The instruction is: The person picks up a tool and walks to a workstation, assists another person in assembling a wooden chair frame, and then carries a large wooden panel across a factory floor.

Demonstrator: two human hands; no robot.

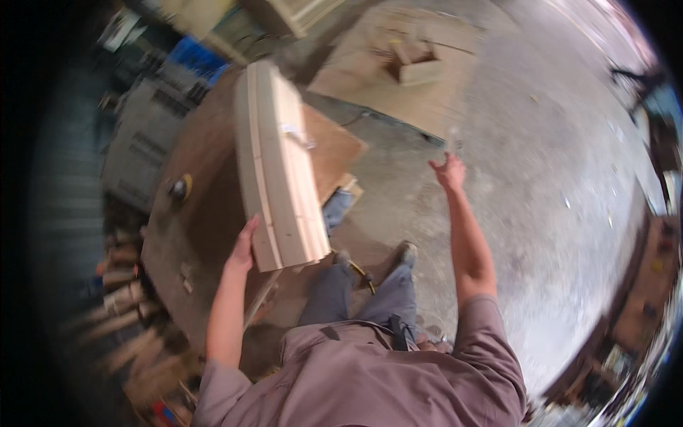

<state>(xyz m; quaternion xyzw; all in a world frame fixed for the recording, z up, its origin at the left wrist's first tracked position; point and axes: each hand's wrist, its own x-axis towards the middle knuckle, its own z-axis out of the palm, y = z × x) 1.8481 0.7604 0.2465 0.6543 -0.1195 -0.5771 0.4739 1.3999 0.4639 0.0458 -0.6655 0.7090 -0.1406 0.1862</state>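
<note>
A stack of pale wooden boards (281, 171) lies lengthwise at centre left, above a brown wooden worktop (206, 178). My left hand (245, 245) grips the near left edge of the stack, its fingers partly hidden by the wood. A small whitish strip (299, 136) lies across the right side of the boards. My right hand (448, 173) is stretched forward over the concrete floor with its fingers apart. It seems to hold nothing, though blur softens the fingertips. The nearest thing to it is the corner of a low plywood sheet (370, 78).
An open wooden box (420, 72) stands on the plywood sheet. A round black-and-yellow object (180, 187) sits on the worktop. Wood offcuts (128, 299) are piled at left, beside grey cartons (146, 135). A yellow-and-dark tool (364, 276) shows between my feet. Shelving (644, 285) lines the right.
</note>
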